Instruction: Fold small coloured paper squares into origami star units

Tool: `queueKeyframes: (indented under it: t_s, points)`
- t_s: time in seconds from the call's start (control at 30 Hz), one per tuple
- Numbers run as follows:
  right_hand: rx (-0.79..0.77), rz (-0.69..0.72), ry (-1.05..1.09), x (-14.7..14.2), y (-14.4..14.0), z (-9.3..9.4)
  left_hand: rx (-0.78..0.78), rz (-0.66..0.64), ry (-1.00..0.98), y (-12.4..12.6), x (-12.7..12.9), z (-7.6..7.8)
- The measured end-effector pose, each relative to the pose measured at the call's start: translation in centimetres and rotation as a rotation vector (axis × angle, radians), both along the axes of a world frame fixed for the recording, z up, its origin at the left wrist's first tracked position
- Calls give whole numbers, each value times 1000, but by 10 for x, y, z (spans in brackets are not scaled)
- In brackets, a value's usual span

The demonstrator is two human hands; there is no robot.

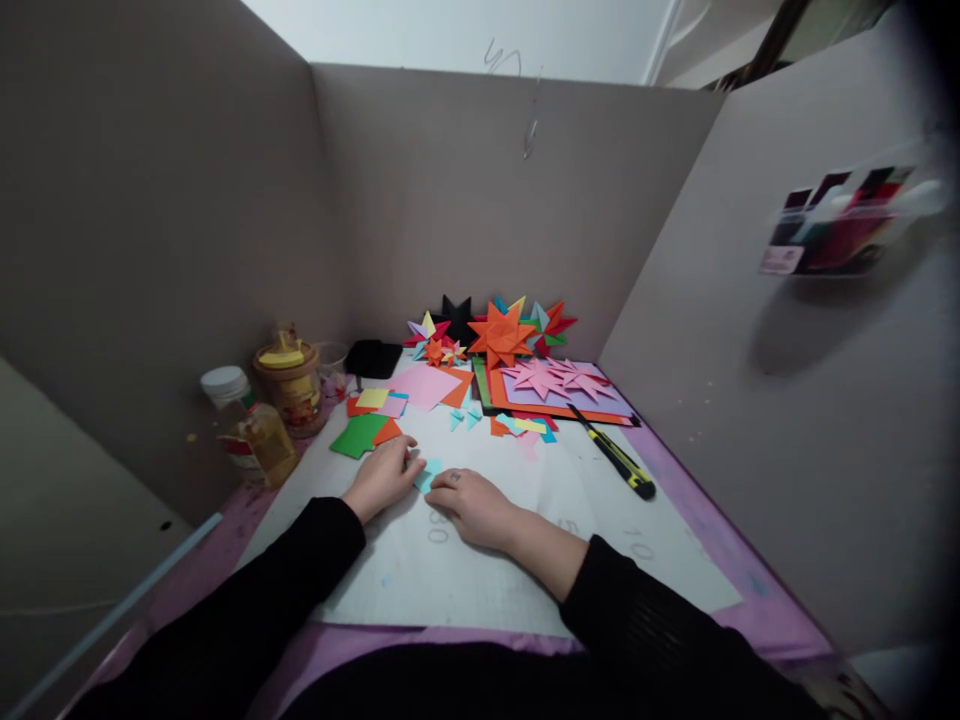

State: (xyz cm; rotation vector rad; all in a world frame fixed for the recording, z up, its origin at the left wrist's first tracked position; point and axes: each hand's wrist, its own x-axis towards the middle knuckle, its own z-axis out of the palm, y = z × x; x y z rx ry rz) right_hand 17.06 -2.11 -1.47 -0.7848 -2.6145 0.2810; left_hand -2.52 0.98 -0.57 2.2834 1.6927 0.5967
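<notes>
My left hand (384, 474) and right hand (474, 503) pinch the blue paper (428, 472) flat on the mat (600, 520). Best to press the crease firmly, edges matched.

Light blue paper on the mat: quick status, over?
Left hand and right hand both pressing the light blue paper piece, fingers flat. Piece lies on the white mat. Yellow cutter lies apart, right.

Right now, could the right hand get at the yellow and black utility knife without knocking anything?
Probably yes. The right hand rests on the mat, and only bare white mat lies between it and the utility knife.
</notes>
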Motion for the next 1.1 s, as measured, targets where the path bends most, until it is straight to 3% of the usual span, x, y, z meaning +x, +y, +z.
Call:
queueKeyframes:
  t_s: [0.1, 0.2, 0.33, 0.43, 0.63, 0.83, 1.1]
  points:
    - [-36, -11, 105, 0, 1, 0, -48, -7, -109, 4, -2, -2]
    - [-99, -214, 361, -1, 3, -2, -60, -2, -399, 6, -1, -5]
    - [-326, -450, 616, -4, 11, -8, -27, 48, -751, 2, 8, -2]
    - [-403, -447, 631, -5, 16, -11, -103, 77, -853, -7, 16, 2]
    - [-511, -458, 772, -2, 18, -5, -275, -13, -1004, -18, 24, 1]
    - [-619, -437, 865, 2, 19, 1, -254, -126, -933, -16, 23, -11]
    - [-627, -287, 751, 1, 16, -2, -376, -171, -1005, -21, 23, 0]
